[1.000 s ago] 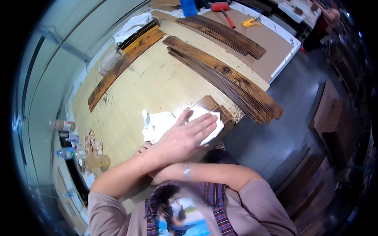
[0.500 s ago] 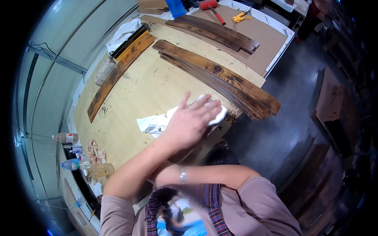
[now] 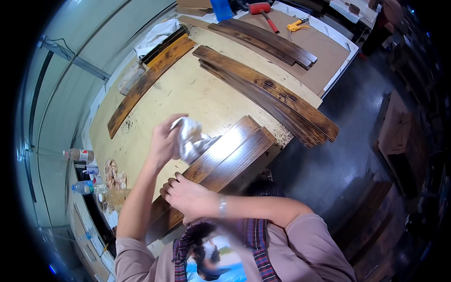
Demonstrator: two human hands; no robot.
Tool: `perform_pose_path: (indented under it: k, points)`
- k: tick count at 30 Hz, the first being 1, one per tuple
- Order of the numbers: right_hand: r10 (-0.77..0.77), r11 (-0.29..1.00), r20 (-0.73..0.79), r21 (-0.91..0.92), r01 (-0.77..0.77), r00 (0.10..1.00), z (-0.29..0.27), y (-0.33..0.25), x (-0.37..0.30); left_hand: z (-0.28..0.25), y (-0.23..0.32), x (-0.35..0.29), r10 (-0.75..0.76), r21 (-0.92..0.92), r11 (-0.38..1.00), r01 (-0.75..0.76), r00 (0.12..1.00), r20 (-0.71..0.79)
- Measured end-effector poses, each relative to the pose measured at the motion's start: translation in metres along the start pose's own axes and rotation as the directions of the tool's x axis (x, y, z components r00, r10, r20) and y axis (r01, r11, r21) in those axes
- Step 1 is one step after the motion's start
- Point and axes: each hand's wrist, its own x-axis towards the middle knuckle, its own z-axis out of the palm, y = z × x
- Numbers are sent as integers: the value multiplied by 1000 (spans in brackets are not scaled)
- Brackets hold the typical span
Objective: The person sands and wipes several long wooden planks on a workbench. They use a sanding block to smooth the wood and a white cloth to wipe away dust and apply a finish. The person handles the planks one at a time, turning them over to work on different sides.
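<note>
In the head view, my left hand [image 3: 165,136] grips a crumpled white cloth [image 3: 190,140], smeared by motion, beside the planks near the table's front edge. Two dark brown wooden planks [image 3: 225,150] lie side by side there, with a glossy sheen. My right hand [image 3: 190,197] presses on the planks, its fingers curled over their left edge; its fingertips are partly hidden. The planks' near ends run under my right forearm.
A stack of brown planks [image 3: 268,89] fans out across the right of the table. Further boards [image 3: 263,40] lie behind it, near a red mallet [image 3: 265,16] and a yellow air gun [image 3: 297,26]. One long plank [image 3: 145,84] lies at left; bottles [image 3: 83,187] stand by the left edge.
My left hand has moved left with the cloth, off the planks' far right end, and the cloth is bunched up. The planks and my right hand are now uncovered.
</note>
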Motion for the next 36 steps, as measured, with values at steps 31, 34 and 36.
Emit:
perform_pose_path:
  k: [31,34,36]
  points:
    - [122,957,190,-283,-65,974,-4,-42,33,-174,-273,-591,-364,-549,342,762,-432,-825]
    - [135,953,201,-293,-72,970,-3,-46,35,-162,-294,-596,-351,-379,219,899,-290,-890]
    - [134,955,210,-290,-69,969,-6,-46,34,-154,-321,-609,-411,-328,124,937,-252,-876]
